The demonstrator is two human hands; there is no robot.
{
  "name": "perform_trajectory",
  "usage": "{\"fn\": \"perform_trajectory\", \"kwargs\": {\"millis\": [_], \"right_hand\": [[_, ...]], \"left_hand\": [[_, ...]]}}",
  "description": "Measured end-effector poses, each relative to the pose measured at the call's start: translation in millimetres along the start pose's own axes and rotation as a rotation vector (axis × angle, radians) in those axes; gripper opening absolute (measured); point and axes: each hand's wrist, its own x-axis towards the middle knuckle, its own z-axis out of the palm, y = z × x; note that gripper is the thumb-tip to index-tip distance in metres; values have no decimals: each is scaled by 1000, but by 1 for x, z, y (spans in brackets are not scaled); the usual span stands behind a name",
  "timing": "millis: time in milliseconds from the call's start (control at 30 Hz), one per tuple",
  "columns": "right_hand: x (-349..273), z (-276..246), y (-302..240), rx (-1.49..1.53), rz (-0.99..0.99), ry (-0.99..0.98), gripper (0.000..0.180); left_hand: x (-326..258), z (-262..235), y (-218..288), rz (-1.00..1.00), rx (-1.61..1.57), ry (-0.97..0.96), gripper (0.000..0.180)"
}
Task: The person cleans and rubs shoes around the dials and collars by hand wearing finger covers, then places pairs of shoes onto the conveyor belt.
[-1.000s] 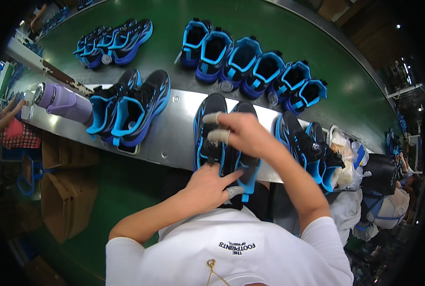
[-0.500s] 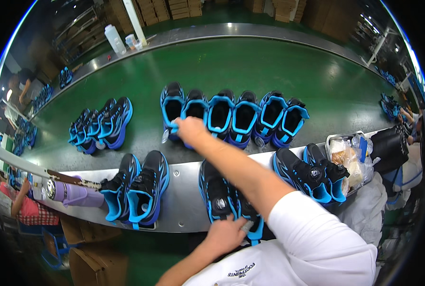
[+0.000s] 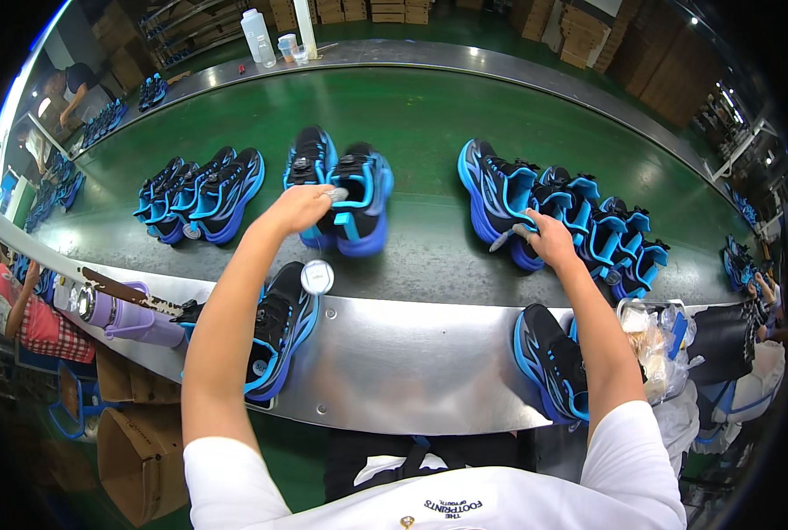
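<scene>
Our left hand (image 3: 304,209) is closed on the heel collars of a pair (image 3: 367,221) of black-and-blue shoes, toes pointing away from us. Our right hand (image 3: 553,238) has its fingers at the heel of the nearest shoe in a row (image 3: 491,190) to the right; with the fingertips partly hidden, we cannot tell whether they pinch it or only touch it.

Half a second ago our left hand was on a pair at the metal strip (image 3: 411,353), while our right reached for the row's left end. Now both our hands are over the green table (image 3: 411,115), and the row lies farther right and slanted. We judge the held pair to be the one from the strip, so the work has passed from strip to table, beside the row.

Farther out, a round white tag (image 3: 317,277) hangs just below the pair. Partly behind our forearms, a left shoe (image 3: 279,318) and a right shoe (image 3: 548,353) rest on the strip. A purple flask (image 3: 133,318) lies beyond our left forearm.
</scene>
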Motion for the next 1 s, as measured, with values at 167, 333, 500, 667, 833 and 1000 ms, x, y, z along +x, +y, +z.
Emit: {"fn": "perform_trajectory", "kwargs": {"millis": [167, 333, 500, 667, 833, 1000], "right_hand": [[5, -11, -14, 126, 3, -118, 48], [-18, -66, -98, 192, -68, -370, 35], [-148, -60, -162, 231, -386, -330, 35], [-245, -50, -190, 493, -285, -502, 48], [-241, -98, -179, 740, -392, -300, 35], [-234, -101, -164, 273, -364, 18, 68]], "left_hand": [[61, 37, -49, -110, 278, -72, 48], [-23, 71, 39, 252, -219, 260, 44], [-131, 152, 102, 325, -573, 387, 83], [-200, 175, 102, 86, -536, 438, 55], [-186, 154, 116, 367, -170, 507, 56], [-160, 171, 105, 560, -90, 592, 41]]}}
